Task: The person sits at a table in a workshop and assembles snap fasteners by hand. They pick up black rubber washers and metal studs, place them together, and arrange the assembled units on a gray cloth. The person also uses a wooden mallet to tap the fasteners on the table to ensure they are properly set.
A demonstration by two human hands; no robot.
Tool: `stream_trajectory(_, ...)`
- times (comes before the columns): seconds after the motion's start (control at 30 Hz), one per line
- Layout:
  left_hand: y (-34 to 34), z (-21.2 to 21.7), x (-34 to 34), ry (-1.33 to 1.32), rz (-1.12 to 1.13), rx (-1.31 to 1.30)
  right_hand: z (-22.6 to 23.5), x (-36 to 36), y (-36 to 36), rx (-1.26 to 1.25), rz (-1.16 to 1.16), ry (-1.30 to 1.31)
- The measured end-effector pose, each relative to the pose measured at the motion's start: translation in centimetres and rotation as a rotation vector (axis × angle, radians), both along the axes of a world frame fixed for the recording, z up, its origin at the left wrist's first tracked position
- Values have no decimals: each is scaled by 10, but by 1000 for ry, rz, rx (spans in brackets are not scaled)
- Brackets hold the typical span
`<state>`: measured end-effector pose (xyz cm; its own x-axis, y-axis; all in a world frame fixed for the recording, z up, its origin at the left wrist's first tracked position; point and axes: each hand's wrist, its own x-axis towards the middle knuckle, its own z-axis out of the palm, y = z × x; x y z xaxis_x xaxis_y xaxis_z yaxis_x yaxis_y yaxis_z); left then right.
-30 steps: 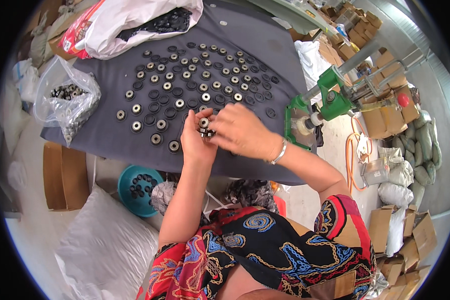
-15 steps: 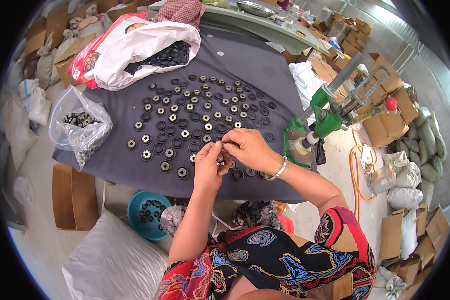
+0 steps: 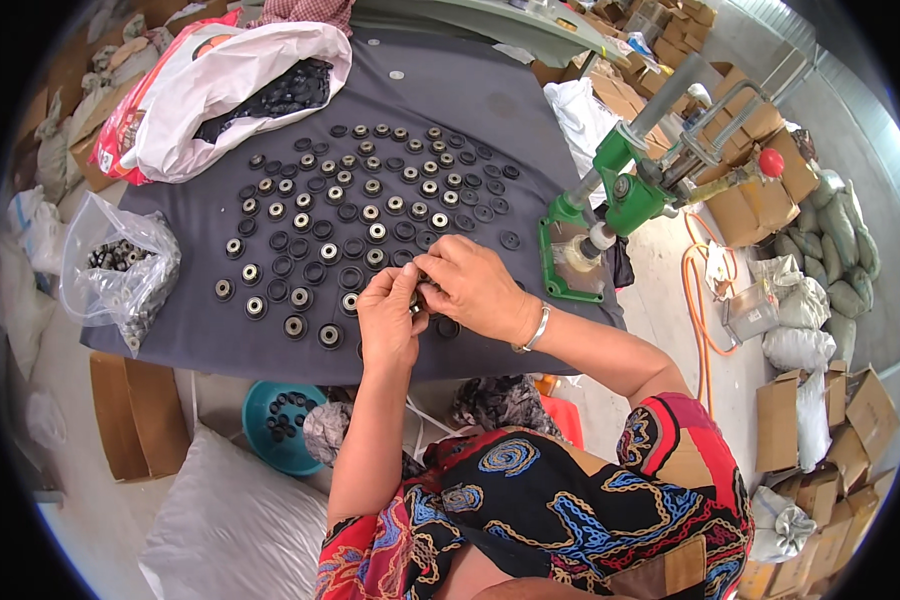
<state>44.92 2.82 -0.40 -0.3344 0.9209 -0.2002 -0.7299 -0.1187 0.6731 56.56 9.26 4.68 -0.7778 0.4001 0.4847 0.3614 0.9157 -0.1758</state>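
Observation:
My left hand (image 3: 388, 318) is closed around small shiny metal bearings (image 3: 416, 303), partly hidden by the fingers. Pinched fingertips of my right hand (image 3: 478, 290) meet the left thumb; whatever sits between them is covered. Both hands are over the near part of the dark cloth (image 3: 170, 325). Around and beyond them lie many round black rings (image 3: 351, 277), set out in loose rows. Some carry a bearing in the centre, like the black ring with a metal middle (image 3: 330, 337); others show only black.
A clear plastic bag (image 3: 155, 275) of bearings stands at the left. Behind it lies a white-and-red sack (image 3: 185, 110) with black parts. A green hand press (image 3: 635, 195) stands at the table's right edge. Below are a teal basin (image 3: 260, 420) and a cardboard box (image 3: 135, 405).
The table and everything on it have shifted left and slightly up in the view. My hands stay together, fingers still closed, and also appear farther left.

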Motion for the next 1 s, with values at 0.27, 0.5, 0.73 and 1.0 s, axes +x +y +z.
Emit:
stream_trajectory(0.27,-3,1,-8,-53,16,30,16,18,68,-285,-167,186)
stream_trajectory(0.5,-3,4,-16,-153,47,36,-21,38,118,-360,-217,-49)
stream_trajectory(0.73,-2,1,-18,-176,30,46,-35,33,123,-215,-220,-242)
stream_trajectory(1.0,-2,-1,-19,-196,67,48,-39,29,119,22,-230,-372)
